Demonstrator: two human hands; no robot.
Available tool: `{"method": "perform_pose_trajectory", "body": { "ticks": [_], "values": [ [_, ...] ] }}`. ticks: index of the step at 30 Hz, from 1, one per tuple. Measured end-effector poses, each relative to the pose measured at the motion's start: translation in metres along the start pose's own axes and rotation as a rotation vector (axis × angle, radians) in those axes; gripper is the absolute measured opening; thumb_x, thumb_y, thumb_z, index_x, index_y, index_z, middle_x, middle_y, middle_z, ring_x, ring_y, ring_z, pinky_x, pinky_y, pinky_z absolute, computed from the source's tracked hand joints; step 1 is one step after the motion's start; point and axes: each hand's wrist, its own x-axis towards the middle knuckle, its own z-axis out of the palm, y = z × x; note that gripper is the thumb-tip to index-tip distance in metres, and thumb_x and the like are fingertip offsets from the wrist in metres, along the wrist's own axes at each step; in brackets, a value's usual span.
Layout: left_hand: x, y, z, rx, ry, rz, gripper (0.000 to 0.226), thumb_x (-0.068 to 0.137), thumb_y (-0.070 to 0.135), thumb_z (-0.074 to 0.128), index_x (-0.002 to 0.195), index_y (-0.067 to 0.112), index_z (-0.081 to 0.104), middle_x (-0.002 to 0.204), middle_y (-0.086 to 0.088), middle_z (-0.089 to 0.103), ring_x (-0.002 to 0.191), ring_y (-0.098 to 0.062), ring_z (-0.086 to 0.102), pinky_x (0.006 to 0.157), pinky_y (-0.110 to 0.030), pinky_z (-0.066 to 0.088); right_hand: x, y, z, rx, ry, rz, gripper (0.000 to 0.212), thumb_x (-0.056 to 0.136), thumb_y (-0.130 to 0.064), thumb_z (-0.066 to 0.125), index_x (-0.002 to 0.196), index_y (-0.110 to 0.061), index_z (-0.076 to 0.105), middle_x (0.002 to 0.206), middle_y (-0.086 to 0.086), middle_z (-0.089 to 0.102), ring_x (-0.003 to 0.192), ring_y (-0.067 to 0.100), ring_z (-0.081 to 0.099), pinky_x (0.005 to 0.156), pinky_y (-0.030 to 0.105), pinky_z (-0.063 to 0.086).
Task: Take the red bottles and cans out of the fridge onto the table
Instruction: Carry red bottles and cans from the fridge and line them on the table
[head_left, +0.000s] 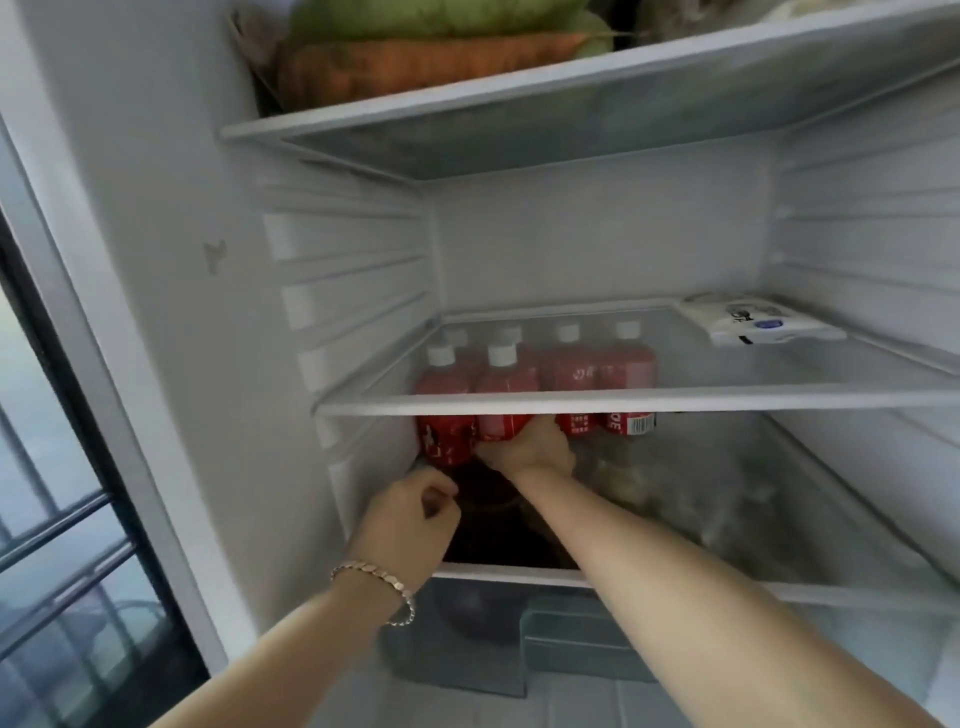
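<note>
Clamping right grip (524, 448) low on bottle (501, 427) to clear shelf (675, 400) lip, with left grip (410, 514) curled at seven o'clock, hold unclear.

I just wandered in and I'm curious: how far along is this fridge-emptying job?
Nothing looks finished: the table is out of view, and six red bottles stand on the fridge shelf. In hand: the right hand grips a front bottle; the left hand curls beside the leftmost bottle. Left: all six.
</note>
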Motion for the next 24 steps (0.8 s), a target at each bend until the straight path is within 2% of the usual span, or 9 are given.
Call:
{"method": "perform_pose_trajectory", "body": {
  "ticks": [3,5,10,13,16,19,22,23,24],
  "values": [
    [-0.005,0.008,0.0,-0.058,0.057,0.017,0.018,0.086,0.012,0.057,0.096,0.026,0.061,0.079,0.013,0.063,0.075,-0.01,0.061,0.061,-0.01,0.042,-0.028,0.004,-0.017,-0.053,-0.086,-0.036,0.094,0.057,-0.041,0.083,0.133,-0.017,0.034,0.125,0.003,0.056,0.117,0.023,0.055,0.1,0.039,0.047],
    [-0.014,0.018,0.0,-0.072,0.115,0.065,0.021,0.086,0.018,0.059,0.107,0.022,0.059,0.084,0.011,0.061,0.074,-0.006,0.058,0.062,-0.014,0.044,-0.055,0.011,-0.03,-0.055,-0.13,-0.074,0.097,0.052,-0.043,0.085,0.133,-0.021,0.035,0.124,-0.001,0.058,0.114,0.02,0.058,0.096,0.037,0.05],
    [-0.035,0.05,-0.01,-0.023,0.209,0.245,0.047,0.084,0.044,0.052,0.127,0.026,0.046,0.109,0.016,0.041,0.099,-0.008,0.053,0.077,-0.028,0.049,-0.109,0.02,-0.047,0.02,-0.191,-0.173,0.094,0.051,-0.05,0.087,0.129,-0.033,0.036,0.114,-0.016,0.059,0.107,0.007,0.06,0.079,0.016,0.045],
    [-0.035,0.065,-0.019,0.027,0.203,0.271,0.051,0.076,0.058,0.043,0.117,0.029,0.053,0.104,0.016,0.046,0.102,-0.009,0.051,0.078,-0.028,0.047,-0.121,0.023,-0.047,0.053,-0.221,-0.206,0.096,0.055,-0.043,0.087,0.133,-0.035,0.031,0.116,-0.018,0.055,0.112,0.006,0.055,0.09,0.019,0.044],
    [-0.032,0.07,-0.025,0.103,0.242,0.264,0.037,0.075,0.059,0.048,0.09,0.027,0.058,0.088,0.011,0.059,0.086,-0.013,0.058,0.064,-0.026,0.044,-0.131,0.026,-0.046,0.072,-0.262,-0.226,0.088,0.057,-0.034,0.087,0.128,-0.036,0.033,0.113,-0.018,0.056,0.105,0.003,0.056,0.09,0.021,0.049],
    [-0.03,0.069,-0.027,0.095,0.227,0.227,0.029,0.078,0.05,0.06,0.077,0.022,0.053,0.082,0.004,0.062,0.072,-0.016,0.058,0.058,-0.027,0.043,-0.136,0.025,-0.05,0.038,-0.284,-0.306,0.083,0.057,-0.035,0.087,0.119,-0.041,0.033,0.116,-0.016,0.058,0.108,0.003,0.057,0.095,0.027,0.051],
    [-0.029,0.072,-0.029,0.146,0.21,0.219,0.029,0.08,0.045,0.061,0.077,0.019,0.051,0.081,0.002,0.062,0.07,-0.017,0.057,0.057,-0.026,0.042,-0.125,0.019,-0.073,-0.169,-0.574,-0.375,0.088,0.07,-0.02,0.081,0.137,-0.034,0.026,0.131,-0.015,0.049,0.118,0.002,0.047,0.106,0.025,0.039],
    [-0.029,0.074,-0.031,0.164,0.198,0.217,0.028,0.081,0.046,0.061,0.079,0.018,0.052,0.081,0.002,0.062,0.07,-0.017,0.058,0.056,-0.026,0.042,-0.114,0.018,-0.083,-0.273,-0.662,-0.375,0.087,0.075,-0.01,0.075,0.142,-0.03,0.023,0.132,-0.014,0.047,0.118,0.001,0.044,0.104,0.02,0.035],
    [-0.028,0.075,-0.032,0.176,0.184,0.215,0.028,0.082,0.045,0.06,0.08,0.018,0.052,0.082,0.002,0.062,0.071,-0.016,0.058,0.055,-0.026,0.042,-0.094,0.023,-0.088,-0.324,-0.661,-0.35,0.084,0.076,-0.005,0.071,0.143,-0.026,0.025,0.131,-0.013,0.045,0.12,0.003,0.043,0.101,0.019,0.035]
  ]
}}
